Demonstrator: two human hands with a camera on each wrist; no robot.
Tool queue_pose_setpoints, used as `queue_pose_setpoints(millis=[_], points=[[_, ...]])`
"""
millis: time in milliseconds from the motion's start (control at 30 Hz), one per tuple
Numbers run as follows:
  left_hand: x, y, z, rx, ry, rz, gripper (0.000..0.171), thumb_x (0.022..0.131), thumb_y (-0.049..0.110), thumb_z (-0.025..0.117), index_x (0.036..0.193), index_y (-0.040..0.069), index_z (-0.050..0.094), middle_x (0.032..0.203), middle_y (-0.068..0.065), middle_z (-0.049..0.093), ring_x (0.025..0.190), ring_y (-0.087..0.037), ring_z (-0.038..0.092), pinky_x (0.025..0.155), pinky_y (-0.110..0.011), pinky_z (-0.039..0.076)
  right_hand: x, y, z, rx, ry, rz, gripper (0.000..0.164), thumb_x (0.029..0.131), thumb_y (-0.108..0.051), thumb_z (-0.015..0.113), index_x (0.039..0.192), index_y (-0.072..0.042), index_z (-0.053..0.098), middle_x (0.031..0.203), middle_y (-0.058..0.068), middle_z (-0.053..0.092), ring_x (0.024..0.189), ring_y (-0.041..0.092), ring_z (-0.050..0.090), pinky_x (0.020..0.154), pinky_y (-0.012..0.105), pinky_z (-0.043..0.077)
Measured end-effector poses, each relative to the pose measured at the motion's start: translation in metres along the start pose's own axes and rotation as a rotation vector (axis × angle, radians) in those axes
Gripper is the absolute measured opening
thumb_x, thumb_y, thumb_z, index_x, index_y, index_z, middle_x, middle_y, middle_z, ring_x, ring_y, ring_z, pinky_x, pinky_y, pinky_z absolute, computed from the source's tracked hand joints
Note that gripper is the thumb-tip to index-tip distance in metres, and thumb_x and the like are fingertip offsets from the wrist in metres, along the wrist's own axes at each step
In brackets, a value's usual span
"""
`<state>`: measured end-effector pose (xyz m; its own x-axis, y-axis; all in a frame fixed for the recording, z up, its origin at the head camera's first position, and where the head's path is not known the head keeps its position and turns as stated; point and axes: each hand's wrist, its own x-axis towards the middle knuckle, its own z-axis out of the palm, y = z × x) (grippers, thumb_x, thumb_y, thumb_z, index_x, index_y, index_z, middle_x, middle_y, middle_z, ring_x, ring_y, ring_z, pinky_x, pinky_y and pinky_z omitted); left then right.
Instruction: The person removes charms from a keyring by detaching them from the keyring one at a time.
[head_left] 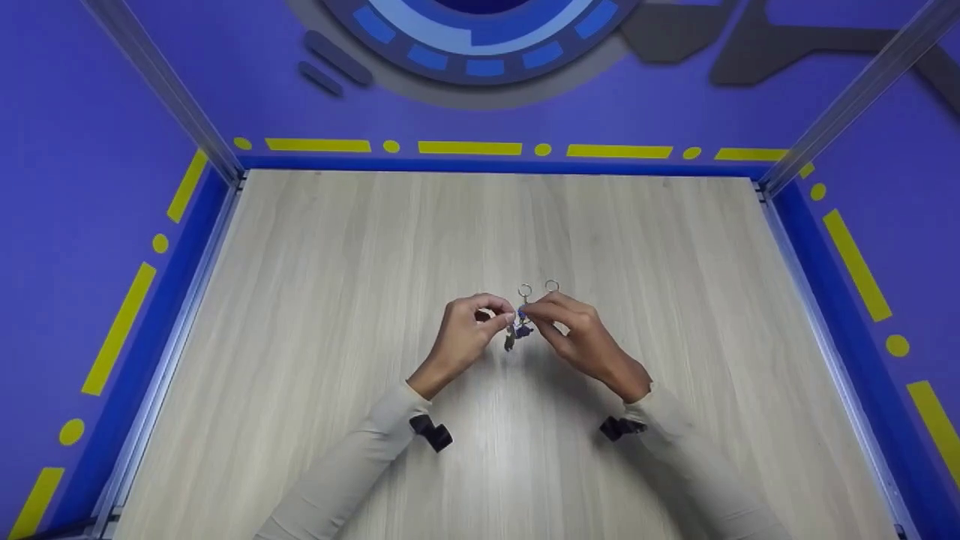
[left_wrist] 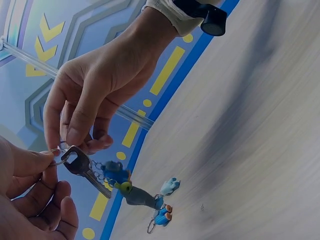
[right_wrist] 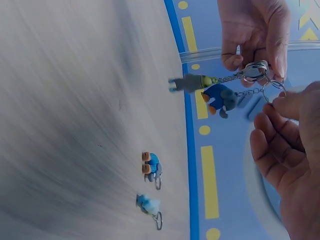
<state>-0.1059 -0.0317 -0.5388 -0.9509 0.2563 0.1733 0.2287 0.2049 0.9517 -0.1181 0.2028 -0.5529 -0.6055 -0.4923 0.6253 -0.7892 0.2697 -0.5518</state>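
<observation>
Head view: left grip [head_left: 466, 330] and right grip [head_left: 589, 337] pinch keyrings [right_wrist: 256, 64] above the table [head_left: 337, 262], well inside its side edges.

Lt. beige-grey wood-grain tabletop [head_left: 360, 300], flat, grain running front to back, w/ soft dark shadows across it. Lying on it: a blue figurine keychain w/ grey parts & two orange-brown soles [right_wrist: 151, 164], plus its silver metal split ring [right_wrist: 161, 183]; & a pale-blue figurine keychain [right_wrist: 147, 204] w/ its own silver ring [right_wrist: 162, 220]. The two figs. lie just beside each other, a small gap btwn. Blue fig.'s soles point away from the tabletop's far edge. Whether pale-blue one's on its back or side: can't tell.
</observation>
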Motion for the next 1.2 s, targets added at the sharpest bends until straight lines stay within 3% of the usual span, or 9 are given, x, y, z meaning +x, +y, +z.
queue_pose_setpoints(millis=[133, 300, 433, 667, 900, 1200], points=[[-0.0011, -0.0001, -0.0004, -0.007, -0.003, 0.005, 0.008, 0.101, 0.008, 0.079, 0.101, 0.001, 0.082, 0.096, -0.005, 0.078, 0.092, -0.031, 0.073, 0.088, -0.044, 0.06, 0.0007, -0.0007, -0.0009, 0.042, 0.012, -0.007, 0.031, 0.093, 0.018, 0.076, 0.115, -0.003, 0.083, 0.101, 0.009, 0.079, 0.087, 0.024, 0.076, 0.078, 0.025, 0.061], [-0.002, 0.0, -0.0014, 0.002, -0.009, 0.001, 0.007, 0.101, 0.008, 0.079, 0.101, 0.002, 0.082, 0.098, -0.005, 0.079, 0.093, -0.021, 0.072, 0.088, -0.044, 0.06, 0.0011, -0.0029, -0.0018, 0.06, 0.024, 0.048, 0.022, 0.091, 0.014, 0.081, 0.106, -0.003, 0.083, 0.1, 0.01, 0.078, 0.089, 0.026, 0.077, 0.084, 0.02, 0.059], [-0.0013, -0.0008, -0.0011, 0.017, -0.017, 0.005, 0.007, 0.101, 0.007, 0.078, 0.101, 0.002, 0.083, 0.097, -0.003, 0.079, 0.092, -0.015, 0.071, 0.088, -0.042, 0.06, 0.0007, -0.0042, -0.0009, 0.068, 0.023, 0.087, 0.016, 0.096, 0.01, 0.079, 0.106, -0.002, 0.08, 0.101, 0.008, 0.078, 0.088, 0.023, 0.075, 0.082, 0.02, 0.059], [-0.0005, -0.003, 0.0003, 0.018, -0.025, 0.02, 0.005, 0.1, 0.005, 0.078, 0.099, 0.005, 0.083, 0.093, -0.001, 0.079, 0.089, -0.028, 0.073, 0.084, -0.035, 0.058, 0.001, -0.0043, 0.0015, 0.111, 0.036, 0.089, 0.024, 0.096, 0.013, 0.077, 0.11, -0.005, 0.083, 0.101, 0.007, 0.079, 0.087, 0.023, 0.076, 0.081, 0.021, 0.061], [-0.0016, -0.0009, 0.0006, 0.034, -0.036, 0.032, 0.005, 0.101, 0.007, 0.079, 0.096, 0.009, 0.082, 0.092, 0.002, 0.079, 0.089, -0.018, 0.072, 0.086, -0.041, 0.058, 0.0006, -0.0033, 0.0024, 0.109, 0.044, 0.114, 0.017, 0.097, 0.011, 0.077, 0.105, -0.004, 0.079, 0.102, 0.008, 0.076, 0.088, 0.024, 0.072, 0.08, 0.02, 0.056], [-0.0031, -0.0003, -0.0013, 0.03, -0.021, 0.013, 0.013, 0.098, 0.003, 0.08, 0.094, 0.015, 0.082, 0.092, 0.004, 0.079, 0.089, -0.022, 0.072, 0.084, -0.034, 0.057, -0.0008, -0.0046, -0.0013, 0.062, -0.016, 0.153, 0.021, 0.095, 0.013, 0.076, 0.103, -0.005, 0.07, 0.099, 0.005, 0.071, 0.086, 0.02, 0.068, 0.078, 0.025, 0.056]])
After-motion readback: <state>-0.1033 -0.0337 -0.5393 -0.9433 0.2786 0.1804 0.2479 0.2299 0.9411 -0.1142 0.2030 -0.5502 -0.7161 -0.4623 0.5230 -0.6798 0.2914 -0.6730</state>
